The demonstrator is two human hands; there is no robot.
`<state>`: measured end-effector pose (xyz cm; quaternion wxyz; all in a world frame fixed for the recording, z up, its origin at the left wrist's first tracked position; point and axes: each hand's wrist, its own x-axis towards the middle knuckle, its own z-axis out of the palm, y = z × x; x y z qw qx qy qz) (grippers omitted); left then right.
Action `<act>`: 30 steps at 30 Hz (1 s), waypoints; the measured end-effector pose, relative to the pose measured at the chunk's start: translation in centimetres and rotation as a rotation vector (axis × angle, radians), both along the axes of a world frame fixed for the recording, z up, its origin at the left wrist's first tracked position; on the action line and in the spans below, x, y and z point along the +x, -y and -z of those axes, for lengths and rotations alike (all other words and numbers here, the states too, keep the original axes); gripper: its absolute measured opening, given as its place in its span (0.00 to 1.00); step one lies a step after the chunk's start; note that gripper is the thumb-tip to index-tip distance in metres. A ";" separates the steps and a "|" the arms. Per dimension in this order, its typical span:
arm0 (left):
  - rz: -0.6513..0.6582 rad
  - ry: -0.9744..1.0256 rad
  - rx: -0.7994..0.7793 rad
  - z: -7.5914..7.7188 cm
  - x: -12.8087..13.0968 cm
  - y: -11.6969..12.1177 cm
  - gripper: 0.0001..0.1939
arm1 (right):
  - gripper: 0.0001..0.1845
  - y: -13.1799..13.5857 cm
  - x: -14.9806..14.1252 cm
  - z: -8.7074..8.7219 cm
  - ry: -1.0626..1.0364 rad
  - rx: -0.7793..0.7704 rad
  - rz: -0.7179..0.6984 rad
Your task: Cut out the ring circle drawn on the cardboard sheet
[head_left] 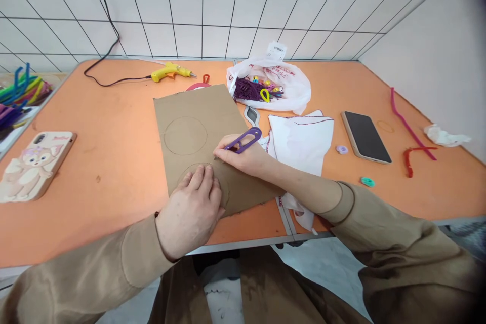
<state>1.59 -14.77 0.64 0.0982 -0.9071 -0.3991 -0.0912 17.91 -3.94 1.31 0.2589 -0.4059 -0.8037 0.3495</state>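
Observation:
A sheet of brown cardboard (224, 116) lies at an angle near the table's front edge. One full drawn circle (186, 135) shows on its upper left. A second circle lies lower down, partly hidden under my left hand (193, 207), whose fingers rest flat and press the sheet. My right hand (243, 154) is closed around a purple craft knife (245, 140) with a looped handle end. Its tip meets the cardboard just right of the second circle's upper edge, but my fingers hide the blade.
Behind the cardboard are a yellow glue gun (170, 72) with a black cord and a white plastic bag (296, 86) holding purple yarn. White cloth (304, 142) lies to the right, beside a dark-screened phone (366, 136). At left lies another phone in a cartoon case (36, 164).

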 end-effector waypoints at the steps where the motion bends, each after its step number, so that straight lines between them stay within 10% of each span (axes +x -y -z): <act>1: -0.001 0.000 0.000 0.0 0.0 0.0 0.22 | 0.10 0.1 -0.1 0.1 -0.008 -0.001 -0.008; 30: 0.003 -0.005 0.000 -0.1 0.1 0.0 0.22 | 0.09 0.2 -1.3 0.9 -0.169 0.119 -0.006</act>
